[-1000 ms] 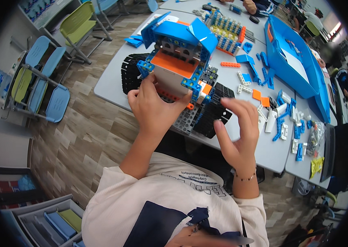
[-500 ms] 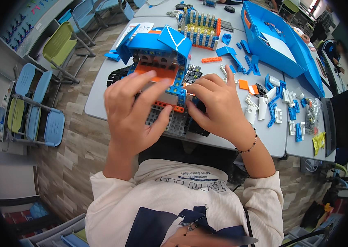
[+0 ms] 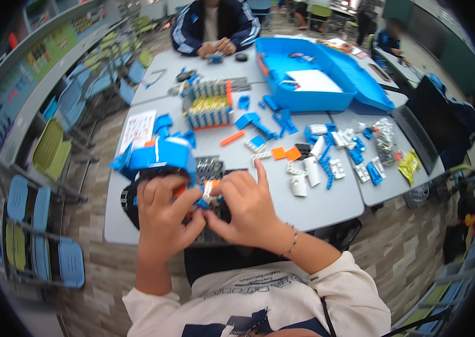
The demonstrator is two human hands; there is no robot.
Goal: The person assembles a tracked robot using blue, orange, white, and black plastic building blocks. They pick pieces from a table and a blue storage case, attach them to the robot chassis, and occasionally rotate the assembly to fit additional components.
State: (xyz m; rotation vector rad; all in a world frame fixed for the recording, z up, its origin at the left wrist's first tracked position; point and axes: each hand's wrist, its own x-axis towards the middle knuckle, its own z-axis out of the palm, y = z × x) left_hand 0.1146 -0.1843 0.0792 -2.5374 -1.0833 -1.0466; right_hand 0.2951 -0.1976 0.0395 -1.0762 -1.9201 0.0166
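Note:
A tracked model vehicle (image 3: 157,155) built of plastic construction parts, with a blue top, stands at the table's near left edge. My left hand (image 3: 164,216) curls over its near side, thumb and forefinger closing on a small blue part of it. From the right, my right hand (image 3: 248,210) meets that spot, its thumb tip beside the left thumb and a finger bent against the model's side. One finger of the right hand sticks out forward. An orange and white piece (image 3: 210,190) shows between the hands. The fingers hide much of the model's front, and the picture is slightly blurred.
Loose blue, white and orange parts lie right of the model, near an orange beam (image 3: 232,138). Behind stand a block of beams (image 3: 208,105) and an open blue case (image 3: 327,101). Across the table a person (image 3: 215,28) handles a small part. A laptop (image 3: 417,132) sits far right.
The view has tilted up, bringing the person across the table into sight. My left fingers, spread before, have drawn in to the model beside my right hand.

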